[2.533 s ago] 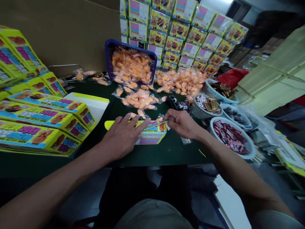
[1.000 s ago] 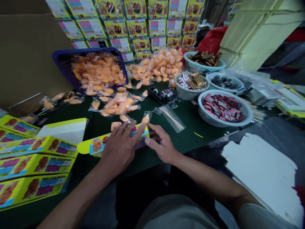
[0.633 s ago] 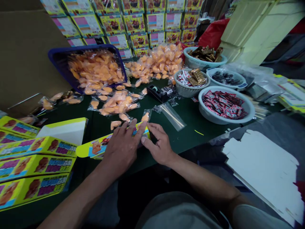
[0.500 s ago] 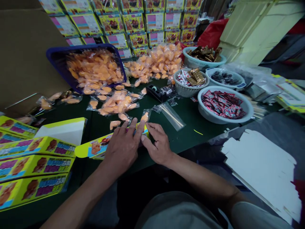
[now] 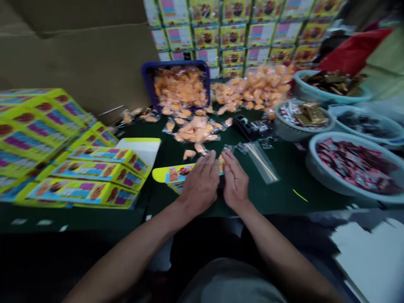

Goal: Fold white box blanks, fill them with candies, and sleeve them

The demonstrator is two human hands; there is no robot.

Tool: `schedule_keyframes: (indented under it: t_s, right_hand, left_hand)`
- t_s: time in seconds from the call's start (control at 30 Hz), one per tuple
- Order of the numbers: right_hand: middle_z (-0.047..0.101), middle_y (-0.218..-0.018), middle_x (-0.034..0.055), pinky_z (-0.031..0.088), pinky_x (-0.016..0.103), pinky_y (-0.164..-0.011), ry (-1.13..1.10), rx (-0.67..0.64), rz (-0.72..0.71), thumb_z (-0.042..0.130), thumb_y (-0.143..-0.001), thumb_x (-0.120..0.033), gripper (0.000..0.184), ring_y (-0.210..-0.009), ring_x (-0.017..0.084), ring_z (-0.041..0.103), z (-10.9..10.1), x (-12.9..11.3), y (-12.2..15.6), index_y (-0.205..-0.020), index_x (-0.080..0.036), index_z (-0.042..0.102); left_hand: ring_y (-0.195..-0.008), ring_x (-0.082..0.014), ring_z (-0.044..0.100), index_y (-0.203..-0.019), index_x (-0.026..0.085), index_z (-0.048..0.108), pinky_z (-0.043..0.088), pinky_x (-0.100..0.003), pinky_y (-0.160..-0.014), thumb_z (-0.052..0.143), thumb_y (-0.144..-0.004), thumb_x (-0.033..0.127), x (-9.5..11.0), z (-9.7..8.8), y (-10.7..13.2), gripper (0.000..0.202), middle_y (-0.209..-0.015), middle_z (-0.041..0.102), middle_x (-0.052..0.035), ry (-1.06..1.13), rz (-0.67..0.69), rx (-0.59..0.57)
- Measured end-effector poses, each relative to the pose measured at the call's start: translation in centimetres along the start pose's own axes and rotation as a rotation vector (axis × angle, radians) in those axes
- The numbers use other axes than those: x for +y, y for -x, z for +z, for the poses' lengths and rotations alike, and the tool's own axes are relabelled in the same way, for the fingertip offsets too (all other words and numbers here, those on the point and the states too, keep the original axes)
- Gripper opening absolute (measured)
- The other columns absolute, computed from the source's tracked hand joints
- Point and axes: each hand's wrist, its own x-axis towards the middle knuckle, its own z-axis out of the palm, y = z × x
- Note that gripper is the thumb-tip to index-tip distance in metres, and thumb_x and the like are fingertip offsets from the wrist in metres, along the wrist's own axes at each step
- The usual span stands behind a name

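Yellow printed carton pressed on green surface by flat, open left hand; right hand also open, fingertips at carton's end, nothing gripped.

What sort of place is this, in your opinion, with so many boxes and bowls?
It is probably a small packing workshop for snack goods: a wall of stacked printed cartons, a blue plastic tray of orange items in clear wrappers, and a basin of small red packets.
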Motion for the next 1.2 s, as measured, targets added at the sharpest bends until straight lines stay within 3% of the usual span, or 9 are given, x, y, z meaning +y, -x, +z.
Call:
schedule_keyframes:
  t_s: [0.17, 0.23, 0.37, 0.5, 0.63, 0.77, 0.97, 1.07, 1.2]
  right_hand:
    - [0.047, -0.168, 0.0121, 0.044, 0.059, -0.128, 0.104, -0.106, -0.132, 0.054, -0.108, -0.037, 0.04, -0.154, 0.03, 0.049, -1.3, 0.8, 0.3, -0.143, -0.026, 0.069]
    - [0.047, -0.168, 0.011, 0.047, 0.059, -0.125, 0.098, -0.122, -0.131, 0.057, -0.107, -0.035, 0.038, -0.152, 0.031, 0.052, -1.5, 0.9, 0.3, -0.143, -0.028, 0.07]
    - [0.04, -0.173, 0.0084, 0.049, 0.059, -0.123, 0.068, -0.124, -0.138, 0.059, -0.107, -0.03, 0.04, -0.154, 0.032, 0.05, -1.5, 0.7, 0.5, -0.146, -0.031, 0.068]
    - [0.031, -0.177, 0.0045, 0.042, 0.062, -0.128, 0.098, -0.14, -0.2, 0.056, -0.107, -0.027, 0.043, -0.16, 0.033, 0.04, -1.7, 0.6, 0.3, -0.149, -0.033, 0.065]
    - [0.056, -0.161, 0.0039, 0.042, 0.061, -0.128, 0.091, -0.229, -0.238, 0.056, -0.107, -0.026, 0.043, -0.154, 0.031, 0.049, -2.1, 0.9, -0.3, -0.148, -0.037, 0.065]
    - [0.063, -0.151, 0.0087, 0.051, 0.055, -0.121, 0.088, -0.221, -0.253, 0.069, -0.101, -0.03, 0.043, -0.14, 0.03, 0.06, -2.0, 1.4, -0.6, -0.144, -0.033, 0.069]
    - [0.065, -0.147, 0.0109, 0.057, 0.053, -0.113, 0.107, -0.201, -0.321, 0.071, -0.101, -0.031, 0.039, -0.134, 0.029, 0.063, -1.8, 2.1, -1.0, -0.14, -0.029, 0.071]
    - [0.065, -0.147, 0.0107, 0.057, 0.053, -0.112, 0.103, -0.2, -0.331, 0.071, -0.101, -0.031, 0.04, -0.134, 0.03, 0.063, -1.9, 2.2, -1.0, -0.141, -0.03, 0.07]
    - [0.064, -0.147, 0.0101, 0.057, 0.054, -0.112, 0.092, -0.188, -0.334, 0.072, -0.1, -0.029, 0.042, -0.134, 0.031, 0.063, -1.8, 2.4, -0.8, -0.142, -0.032, 0.07]
  left_hand:
    - [-0.16, -0.0309, 0.04, -0.133, 0.007, 0.059, 0.043, -0.051, -0.129, 0.042, -0.104, 0.015, 0.3, -0.7, 0.1, 0.035, -0.169, 0.04, -0.0262, -0.024, -0.083, -0.061]
    - [-0.157, -0.0369, 0.043, -0.148, 0.01, 0.053, 0.04, -0.059, -0.129, 0.044, -0.108, 0.025, -0.2, -1.5, 1.1, 0.044, -0.168, 0.044, -0.0243, -0.106, -0.117, -0.136]
    - [-0.158, -0.049, 0.037, -0.166, 0.034, 0.038, 0.036, -0.074, -0.123, 0.054, -0.107, 0.045, -1.7, -3.2, 4.1, 0.063, -0.17, 0.042, -0.0162, -0.234, -0.3, -0.183]
    - [-0.157, -0.042, 0.041, -0.162, 0.027, 0.046, 0.044, -0.061, -0.122, 0.054, -0.107, 0.045, -3.0, -3.3, 6.4, 0.059, -0.17, 0.042, -0.0178, -0.154, -0.404, -0.112]
    - [-0.15, -0.0321, 0.052, -0.161, 0.028, 0.046, 0.049, -0.052, -0.12, 0.055, -0.107, 0.039, -3.1, -2.2, 7.0, 0.055, -0.172, 0.04, -0.017, -0.045, -0.429, 0.001]
    - [-0.15, -0.0302, 0.052, -0.161, 0.025, 0.046, 0.051, -0.048, -0.119, 0.056, -0.108, 0.037, -2.6, -1.8, 6.7, 0.055, -0.174, 0.035, -0.0176, -0.05, -0.442, 0.012]
    - [-0.163, -0.0364, 0.03, -0.173, 0.03, 0.017, 0.044, -0.055, -0.125, 0.066, -0.1, 0.037, -4.1, -5.0, 7.9, 0.088, -0.181, 0.013, -0.0148, 0.165, -0.383, -0.035]
    - [-0.162, -0.0354, 0.032, -0.173, 0.026, 0.013, 0.037, -0.058, -0.129, 0.059, -0.096, 0.027, -6.2, -7.2, 9.3, 0.089, -0.176, 0.029, -0.0152, 0.181, -0.373, 0.026]
    - [-0.132, -0.0341, 0.061, -0.155, 0.02, 0.05, 0.051, -0.054, -0.112, 0.06, -0.095, 0.023, -8.1, -8.2, 10.0, 0.061, -0.141, 0.064, -0.017, -0.046, -0.338, -0.015]
